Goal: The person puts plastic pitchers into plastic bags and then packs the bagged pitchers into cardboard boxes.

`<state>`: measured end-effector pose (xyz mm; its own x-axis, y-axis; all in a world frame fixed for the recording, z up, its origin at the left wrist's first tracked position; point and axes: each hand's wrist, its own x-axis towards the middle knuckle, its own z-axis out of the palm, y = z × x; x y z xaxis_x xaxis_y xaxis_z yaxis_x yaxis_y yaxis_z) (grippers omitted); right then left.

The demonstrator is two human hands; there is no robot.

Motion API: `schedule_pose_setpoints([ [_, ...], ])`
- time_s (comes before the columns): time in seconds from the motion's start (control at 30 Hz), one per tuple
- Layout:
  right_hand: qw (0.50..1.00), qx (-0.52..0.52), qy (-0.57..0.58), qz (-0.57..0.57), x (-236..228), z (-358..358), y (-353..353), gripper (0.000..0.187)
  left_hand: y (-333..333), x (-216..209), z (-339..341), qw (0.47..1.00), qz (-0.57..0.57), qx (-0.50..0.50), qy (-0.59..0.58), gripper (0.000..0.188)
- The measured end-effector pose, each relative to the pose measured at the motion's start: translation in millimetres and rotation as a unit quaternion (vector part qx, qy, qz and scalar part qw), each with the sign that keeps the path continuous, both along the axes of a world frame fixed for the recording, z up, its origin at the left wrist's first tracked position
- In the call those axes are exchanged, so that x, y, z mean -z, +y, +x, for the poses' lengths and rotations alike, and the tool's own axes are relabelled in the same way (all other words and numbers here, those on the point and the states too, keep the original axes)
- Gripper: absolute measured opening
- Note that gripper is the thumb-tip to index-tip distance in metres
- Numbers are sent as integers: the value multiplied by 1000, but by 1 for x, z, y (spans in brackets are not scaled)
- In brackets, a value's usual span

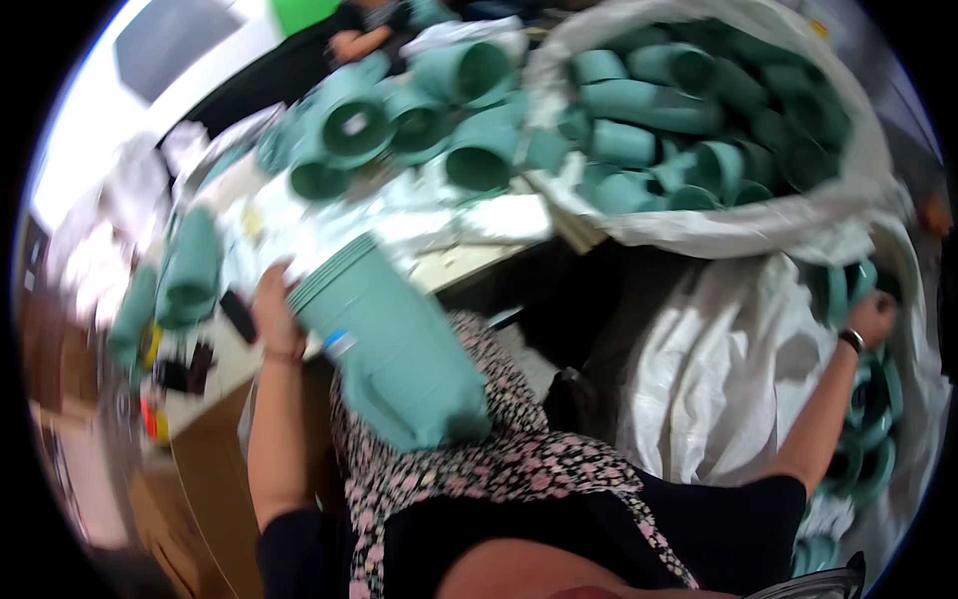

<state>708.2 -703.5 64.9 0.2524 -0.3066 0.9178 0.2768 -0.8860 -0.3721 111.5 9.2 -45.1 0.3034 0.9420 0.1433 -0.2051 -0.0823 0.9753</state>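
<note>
A pale green plastic pitcher (404, 344) with a ribbed rim lies tilted over my lap, its handle side toward me and a small blue-and-white sticker near the rim. My left hand (273, 314) is closed at the rim; part of its grip is hidden. Beside that hand is a small black object (238, 316), whose kind I cannot make out. Far to the right, my right hand (871, 317) reaches into a white sack (923, 399) of green pitchers. Its fingers look closed on another green pitcher (833, 295) near the handle, though blur softens them.
A large white sack (639, 235) full of green pitchers stands at the back right. More pitchers (354, 125) rest on the table (454, 270) among clear plastic wrapping. White sacking (699, 369) hangs between my arms. Cardboard (210, 479) stands at lower left. Another person (364, 35) is across the table.
</note>
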Motion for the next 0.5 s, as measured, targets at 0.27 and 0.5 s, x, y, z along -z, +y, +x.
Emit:
schedule_pose_setpoints([
  [0.27,174,-939,244,171,-51,-244,446,29,-41,-51,24,938,218,239,127,60],
  [0.5,238,-777,582,-15,70,-335,576,57,-35,-33,23,961,-116,205,-142,85],
])
